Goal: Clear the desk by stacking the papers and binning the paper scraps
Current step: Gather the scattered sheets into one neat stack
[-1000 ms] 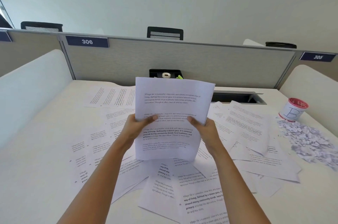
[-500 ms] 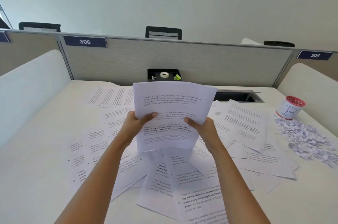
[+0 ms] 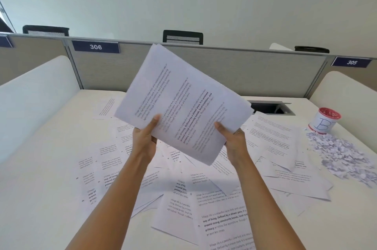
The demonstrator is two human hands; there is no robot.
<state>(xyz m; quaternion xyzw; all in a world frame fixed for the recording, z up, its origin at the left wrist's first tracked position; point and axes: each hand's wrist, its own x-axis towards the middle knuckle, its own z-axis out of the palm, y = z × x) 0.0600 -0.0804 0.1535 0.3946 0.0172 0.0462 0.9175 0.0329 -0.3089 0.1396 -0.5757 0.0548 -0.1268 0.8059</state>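
Observation:
I hold a bundle of printed papers (image 3: 183, 103) above the desk, turned at a slant with one corner pointing up at the partition. My left hand (image 3: 143, 139) grips its lower left edge and my right hand (image 3: 232, 139) grips its lower right edge, thumbs on the front. Several loose printed sheets (image 3: 224, 209) lie scattered and overlapping on the white desk (image 3: 40, 198) below. A heap of white paper scraps (image 3: 342, 156) lies at the right side of the desk.
A white cup with a red rim and a drawn "B" (image 3: 324, 121) stands behind the scraps. A cable slot (image 3: 269, 108) opens at the back of the desk. A grey partition (image 3: 244, 70) with signs 306 and 305 closes the back; white side panels flank the desk.
The held bundle has risen and rotated from upright to a diagonal slant, and both hands shifted with it. The black tray at the back is now hidden behind it.

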